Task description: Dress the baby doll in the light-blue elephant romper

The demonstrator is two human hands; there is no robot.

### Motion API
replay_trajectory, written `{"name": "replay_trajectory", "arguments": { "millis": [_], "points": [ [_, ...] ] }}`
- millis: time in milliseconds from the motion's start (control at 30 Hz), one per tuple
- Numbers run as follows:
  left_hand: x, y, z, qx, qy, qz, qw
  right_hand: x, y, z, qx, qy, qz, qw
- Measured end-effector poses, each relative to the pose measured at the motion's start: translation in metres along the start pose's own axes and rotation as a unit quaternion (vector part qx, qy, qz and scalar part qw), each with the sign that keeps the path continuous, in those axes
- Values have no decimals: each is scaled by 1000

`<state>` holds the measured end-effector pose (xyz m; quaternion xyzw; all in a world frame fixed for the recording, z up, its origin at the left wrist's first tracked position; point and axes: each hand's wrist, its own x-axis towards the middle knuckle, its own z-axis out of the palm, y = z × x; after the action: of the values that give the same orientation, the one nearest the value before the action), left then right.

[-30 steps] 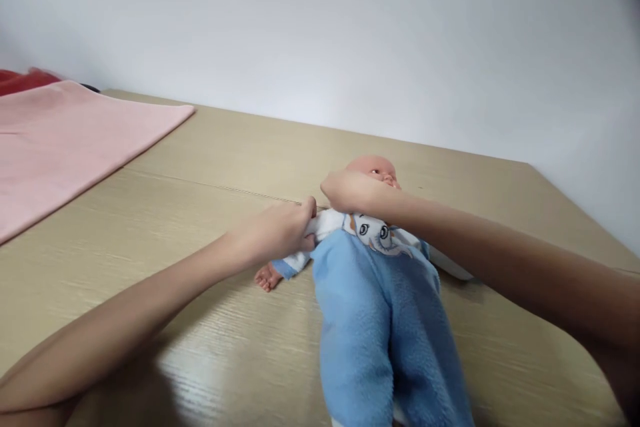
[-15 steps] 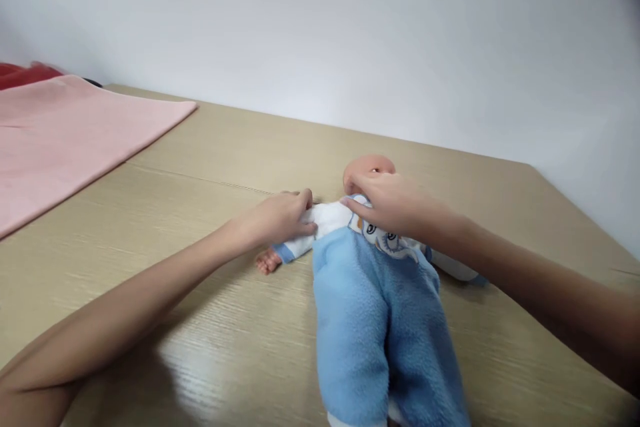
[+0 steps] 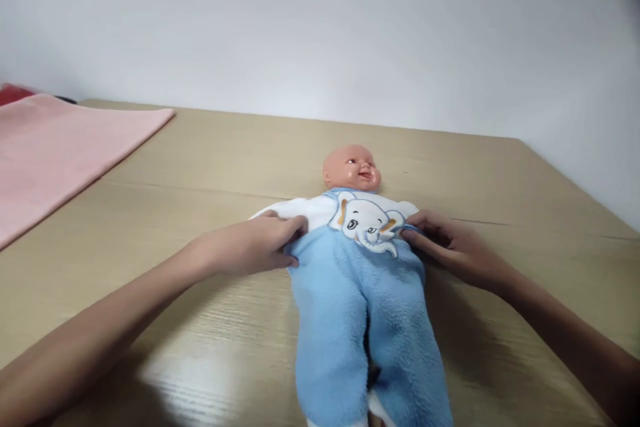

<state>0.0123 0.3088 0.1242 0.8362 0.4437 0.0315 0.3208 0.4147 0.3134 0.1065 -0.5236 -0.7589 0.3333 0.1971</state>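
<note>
A baby doll point(image 3: 353, 168) lies on its back on the wooden table point(image 3: 210, 160), head away from me. It wears a blue fleece romper point(image 3: 360, 307) with a white top and an elephant picture on the chest. My left hand point(image 3: 260, 245) rests on the doll's left side, fingers closed on the romper's edge at the white sleeve. My right hand point(image 3: 445, 247) lies at the doll's other side, fingertips pinching the romper's edge beside the elephant. The doll's arms are hidden under my hands.
A pink cloth point(image 3: 55, 153) is spread over the table's far left, with something red point(image 3: 13, 93) behind it. A plain white wall point(image 3: 320, 27) runs along the table's back edge. The table's right edge slants away at the right.
My right hand has moved from the doll's neck to its right side, uncovering the face and elephant. My left hand slid down the sleeve. The doll now lies straight.
</note>
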Motion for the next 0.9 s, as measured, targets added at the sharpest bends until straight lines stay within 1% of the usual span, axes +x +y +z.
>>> {"name": "replay_trajectory", "arguments": {
  "millis": [67, 133, 233, 300, 367, 433, 500, 533, 600, 633, 700, 800, 833, 900],
  "points": [
    [4, -2, 0, 42, 14, -2, 999, -5, 7, 13, -34, 70, -34, 996],
    [10, 0, 5, 90, 41, -8, 995, -9, 13, 27, -80, 133, -71, 985],
    [18, 1, 15, 167, 71, -24, 983, -14, 26, 39, -159, 185, -143, 959],
    [20, 1, 19, 198, 108, -30, 974, -19, 39, 37, -215, 219, -178, 935],
    [20, 5, 17, 205, 170, -21, 964, -25, 54, 29, -259, 250, -187, 914],
    [22, 14, 12, 186, 235, 15, 954, -31, 69, 17, -281, 254, -188, 906],
    [30, 32, 8, 147, 266, 81, 949, -36, 81, 6, -285, 250, -188, 906],
    [38, 43, 7, 126, 267, 117, 948, -38, 86, 1, -282, 246, -181, 910],
    [62, 66, 7, 99, 239, 176, 950, -42, 91, -5, -260, 232, -156, 924],
    [76, 77, 9, 93, 222, 195, 951, -43, 92, -7, -243, 223, -144, 933],
    [107, 94, 14, 117, 183, 223, 950, -45, 91, -9, -214, 193, -116, 950],
    [144, 105, 23, 130, 133, 216, 958, -49, 90, -12, -184, 167, -67, 966],
    [151, 105, 26, 129, 120, 209, 962, -51, 89, -12, -173, 163, -47, 970],
    [158, 103, 32, 126, 108, 198, 966, -53, 88, -13, -139, 165, -16, 976]
  ]
}}
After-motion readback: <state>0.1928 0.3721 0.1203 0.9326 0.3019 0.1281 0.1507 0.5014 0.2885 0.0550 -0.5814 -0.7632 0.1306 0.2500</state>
